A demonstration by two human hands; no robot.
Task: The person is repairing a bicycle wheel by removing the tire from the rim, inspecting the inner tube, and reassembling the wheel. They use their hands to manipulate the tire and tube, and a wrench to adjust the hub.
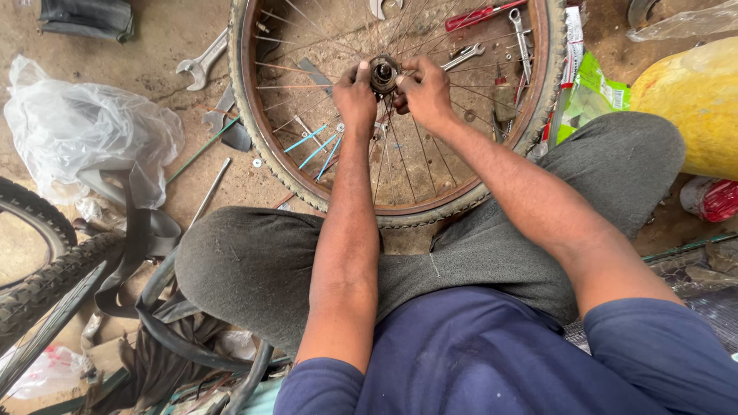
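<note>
A spoked bicycle wheel with a rusty brown rim and worn tan tyre (pixel 265 157) lay flat on the dirt floor (pixel 165 34) in front of the seated person's knees. Its dark, greasy metal hub (pixel 383 74) sat at the wheel's centre, axle pointing straight up toward the camera. The hub lay directly between the two hands, neither clearly nearer. The left hand (pixel 355 96) pressed against the hub's left side, fingers (pixel 361 74) curled closed around its edge. The right hand (pixel 424 91) met it from the right, fingers (pixel 405 78) pinched on the hub's rim. A silver open-ended spanner (pixel 201 63) lay well apart on the floor to the left, beside a crumpled clear plastic bag (pixel 81 127).
</note>
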